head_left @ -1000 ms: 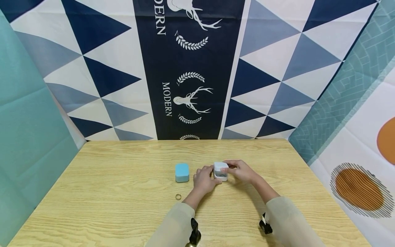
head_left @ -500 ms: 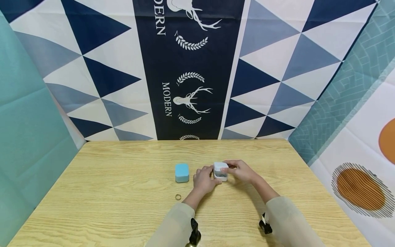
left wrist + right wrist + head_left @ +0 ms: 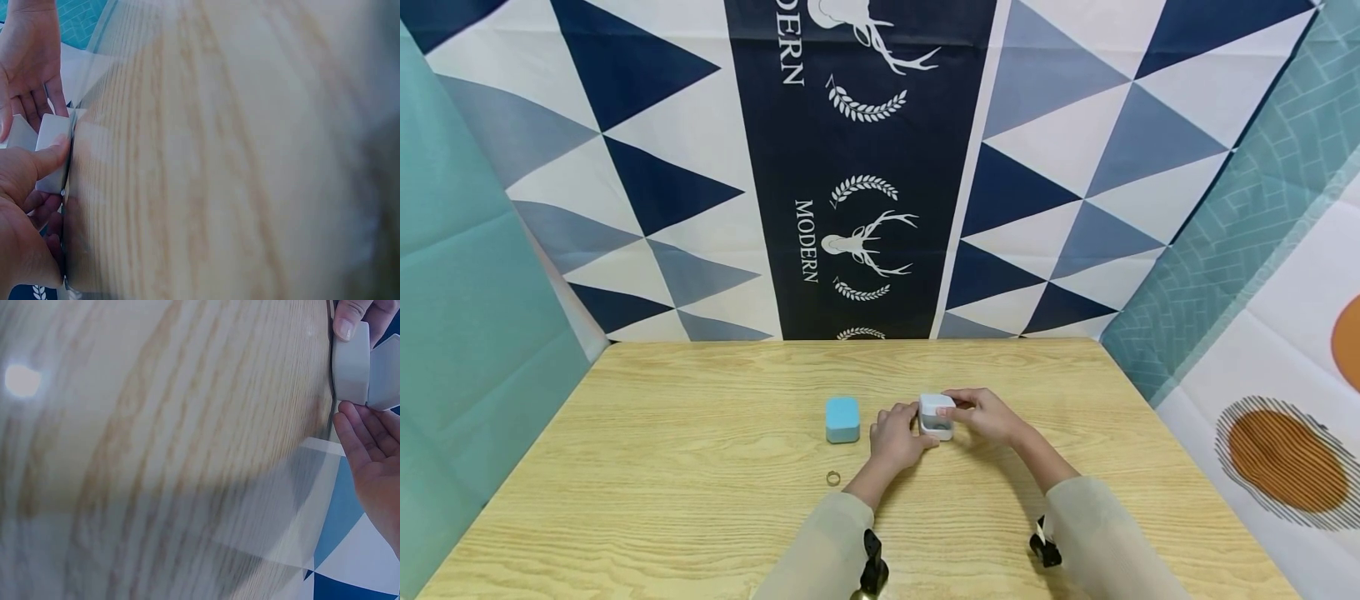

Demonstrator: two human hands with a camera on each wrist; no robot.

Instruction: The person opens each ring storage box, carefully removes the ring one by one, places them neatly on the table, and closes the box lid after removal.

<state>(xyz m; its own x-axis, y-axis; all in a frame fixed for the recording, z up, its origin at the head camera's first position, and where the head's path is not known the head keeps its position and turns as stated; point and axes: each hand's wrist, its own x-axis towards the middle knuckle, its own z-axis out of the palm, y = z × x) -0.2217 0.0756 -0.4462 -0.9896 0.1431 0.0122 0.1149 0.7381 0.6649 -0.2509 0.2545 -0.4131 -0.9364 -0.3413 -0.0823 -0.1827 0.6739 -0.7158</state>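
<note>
A small white ring box [image 3: 936, 405] stands on the wooden table, its lid tilted up from its base. My left hand [image 3: 895, 437] grips the base from the left, with the thumb on the near side. On the right, my right hand [image 3: 992, 417] pinches the lid, its thumb at the front. The right wrist view shows the base [image 3: 352, 369] and the raised lid [image 3: 385, 375] apart at one side. Left of my hands sits a closed light blue box [image 3: 842, 420]. A gold-coloured ring [image 3: 833, 478] lies nearer, beside my left forearm. The box's inside is mostly hidden.
The wooden table [image 3: 700, 467] ends at a patterned cloth backdrop [image 3: 865, 167] behind. Cloth also hangs along the left and right sides. Dark straps or mounts show at both sleeves.
</note>
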